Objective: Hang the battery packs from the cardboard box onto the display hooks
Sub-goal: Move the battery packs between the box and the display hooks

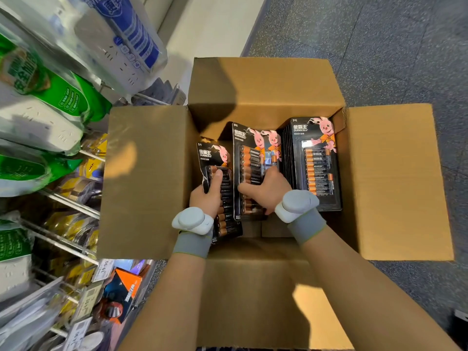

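In box (266,92) round hands, small battery pack (215,158) is being pinched by left hand (206,198), bigger pack (249,158) by right hand (267,190), prob. for lift-out.

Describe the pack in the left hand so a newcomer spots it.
Look inside the open cardboard box. The leftmost battery pack, gripped by the left hand, is it. It is narrower than the middle pack and marked 5, unlike the right stack, marked 7.
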### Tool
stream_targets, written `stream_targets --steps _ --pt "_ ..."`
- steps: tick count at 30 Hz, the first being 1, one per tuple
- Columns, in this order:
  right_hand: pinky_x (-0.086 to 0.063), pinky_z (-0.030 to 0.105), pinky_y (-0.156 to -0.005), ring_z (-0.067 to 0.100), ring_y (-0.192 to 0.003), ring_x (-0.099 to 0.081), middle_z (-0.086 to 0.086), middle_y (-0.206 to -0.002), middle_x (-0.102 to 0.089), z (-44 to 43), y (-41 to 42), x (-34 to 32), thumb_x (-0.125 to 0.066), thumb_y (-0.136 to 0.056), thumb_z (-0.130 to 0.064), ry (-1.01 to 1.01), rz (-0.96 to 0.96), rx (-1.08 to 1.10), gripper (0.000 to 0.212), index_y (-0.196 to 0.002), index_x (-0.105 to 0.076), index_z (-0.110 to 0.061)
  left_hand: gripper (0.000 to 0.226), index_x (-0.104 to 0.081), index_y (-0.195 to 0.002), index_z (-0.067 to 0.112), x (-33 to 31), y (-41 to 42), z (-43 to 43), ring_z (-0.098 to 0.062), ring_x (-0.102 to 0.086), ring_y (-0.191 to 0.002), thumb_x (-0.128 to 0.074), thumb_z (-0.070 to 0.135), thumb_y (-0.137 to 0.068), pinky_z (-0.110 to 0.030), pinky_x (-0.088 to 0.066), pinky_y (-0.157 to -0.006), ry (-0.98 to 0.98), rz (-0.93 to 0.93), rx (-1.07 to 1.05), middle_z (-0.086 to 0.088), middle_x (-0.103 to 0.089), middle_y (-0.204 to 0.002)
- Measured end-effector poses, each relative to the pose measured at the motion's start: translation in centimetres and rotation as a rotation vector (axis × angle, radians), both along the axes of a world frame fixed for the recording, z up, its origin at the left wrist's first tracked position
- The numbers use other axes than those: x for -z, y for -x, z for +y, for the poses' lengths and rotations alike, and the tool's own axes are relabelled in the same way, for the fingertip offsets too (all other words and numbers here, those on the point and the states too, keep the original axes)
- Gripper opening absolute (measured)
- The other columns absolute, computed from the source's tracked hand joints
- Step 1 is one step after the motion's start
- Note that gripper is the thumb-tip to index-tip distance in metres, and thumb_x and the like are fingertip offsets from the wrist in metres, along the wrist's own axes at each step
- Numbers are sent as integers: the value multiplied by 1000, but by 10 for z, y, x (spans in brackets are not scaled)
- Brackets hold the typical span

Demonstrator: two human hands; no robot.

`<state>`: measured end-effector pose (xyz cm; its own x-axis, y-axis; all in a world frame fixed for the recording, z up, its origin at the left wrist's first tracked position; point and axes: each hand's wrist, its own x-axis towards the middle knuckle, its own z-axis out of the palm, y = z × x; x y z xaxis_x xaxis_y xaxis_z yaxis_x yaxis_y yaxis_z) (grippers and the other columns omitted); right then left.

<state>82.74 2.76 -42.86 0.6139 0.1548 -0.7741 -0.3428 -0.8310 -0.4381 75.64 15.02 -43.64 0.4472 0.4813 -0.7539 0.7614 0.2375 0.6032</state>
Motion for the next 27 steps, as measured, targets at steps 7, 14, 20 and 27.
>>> stream_targets --steps 7,14,20,27 --pt "-50 30 -55 17 -80 -59 3 -99 -54 13 20 -14 -74 -74 -39 -126 113 -99 63 -114 -35 -10 54 -70 -95 15 -12 -4 -8 -30 -66 -96 -43 61 -92 -44 -50 -96 101 31 -129 -13 -72 -101" --pt "-51 37 -79 28 -102 -56 11 -118 -46 16 35 -21 -74 -72 -44 -72 -44 -242 72 -122 -35 -10 12 -69 -92 18 -19 -4 -9 -13 -72 -69 -72 27 -83 -23 -56 -57 241 -147 -178 -6 -73 -86" --pt "-51 34 -85 21 -101 -57 3 -110 -52 8 29 -34 -71 -79 -47 -172 -79 -295 63 -123 -42 -14 15 -68 -89 18 -16 -1 -6 -17 -69 -69 -74 8 -80 -25 -56 -56 164 -160 -236 -5 -71 -82" --pt "-49 36 -72 31 -91 -59 15 -113 -55 -7 6 0 -48 -96 -37 168 -71 -21 44 -122 -46 -1 19 -68 -93 17 -5 7 -4 -23 -71 -78 -76 8 -78 -37 -57 -75 165 -159 -220 -7 -73 -91"
